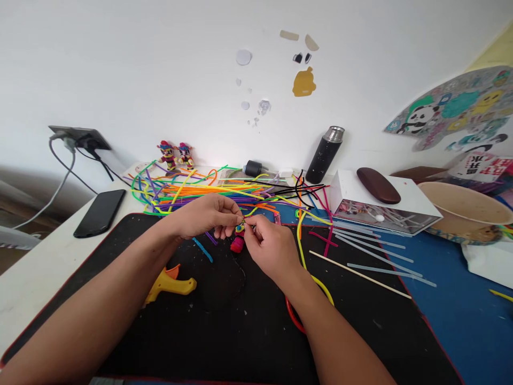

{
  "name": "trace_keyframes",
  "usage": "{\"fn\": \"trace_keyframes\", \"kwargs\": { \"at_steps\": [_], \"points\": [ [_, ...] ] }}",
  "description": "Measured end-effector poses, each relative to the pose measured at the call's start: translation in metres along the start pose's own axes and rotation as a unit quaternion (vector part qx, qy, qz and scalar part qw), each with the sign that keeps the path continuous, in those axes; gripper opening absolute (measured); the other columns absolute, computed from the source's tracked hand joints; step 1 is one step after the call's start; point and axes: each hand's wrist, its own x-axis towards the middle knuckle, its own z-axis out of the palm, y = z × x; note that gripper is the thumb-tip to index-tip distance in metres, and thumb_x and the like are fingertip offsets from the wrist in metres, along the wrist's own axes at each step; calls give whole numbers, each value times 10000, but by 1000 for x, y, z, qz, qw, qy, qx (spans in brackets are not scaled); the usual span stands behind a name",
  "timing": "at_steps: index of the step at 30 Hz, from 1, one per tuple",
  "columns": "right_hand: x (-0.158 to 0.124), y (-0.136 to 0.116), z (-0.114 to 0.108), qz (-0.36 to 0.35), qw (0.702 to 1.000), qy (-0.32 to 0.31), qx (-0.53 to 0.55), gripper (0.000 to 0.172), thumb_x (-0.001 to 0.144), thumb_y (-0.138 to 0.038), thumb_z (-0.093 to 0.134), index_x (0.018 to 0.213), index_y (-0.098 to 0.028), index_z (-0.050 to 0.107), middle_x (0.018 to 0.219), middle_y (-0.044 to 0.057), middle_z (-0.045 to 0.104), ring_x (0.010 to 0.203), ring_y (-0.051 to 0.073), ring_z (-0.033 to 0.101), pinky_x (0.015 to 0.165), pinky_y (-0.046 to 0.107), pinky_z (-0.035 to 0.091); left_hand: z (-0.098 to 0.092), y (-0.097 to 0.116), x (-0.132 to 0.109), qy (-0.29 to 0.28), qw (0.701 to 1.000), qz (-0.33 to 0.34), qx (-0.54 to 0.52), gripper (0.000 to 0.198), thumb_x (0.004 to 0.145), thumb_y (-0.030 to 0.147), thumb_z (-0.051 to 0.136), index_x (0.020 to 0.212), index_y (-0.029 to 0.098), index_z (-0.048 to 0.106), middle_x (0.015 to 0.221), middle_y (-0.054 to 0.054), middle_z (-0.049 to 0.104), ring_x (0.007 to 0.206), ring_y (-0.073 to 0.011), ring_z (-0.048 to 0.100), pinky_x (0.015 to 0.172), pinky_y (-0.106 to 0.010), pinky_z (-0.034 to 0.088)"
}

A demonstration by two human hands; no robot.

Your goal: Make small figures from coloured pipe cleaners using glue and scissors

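Over the black mat, my two hands meet at a small pipe-cleaner figure, pink-red below and yellow with blue above. My left hand pinches its top from the left, thumb and forefinger closed. From the right, my right hand grips it with thumb and fingers closed; the exact spot is partly hidden by the fingertips. A short blue pipe-cleaner piece lies left of the figure. Beside my left forearm is a yellow hot glue gun, partly covered by the arm.
Coloured pipe cleaners are heaped along the wall, near two finished figures. Glue sticks and a wooden stick lie right. Around stand a black flask, a white box, a bowl and a phone.
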Motion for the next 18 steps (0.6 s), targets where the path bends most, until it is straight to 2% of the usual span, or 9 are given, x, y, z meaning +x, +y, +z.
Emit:
{"fn": "trace_keyframes", "kwargs": {
  "at_steps": [18],
  "points": [
    [0,1,1,10,1000,13,-5,143,953,-243,571,904,-216,703,573,-44,616,496,132,550,584,260,322,7,0,3,17,1000,-10,-12,207,828,365,735,788,168,689,611,10,682,531,-110,586,504,-198,460]
  ]
}}
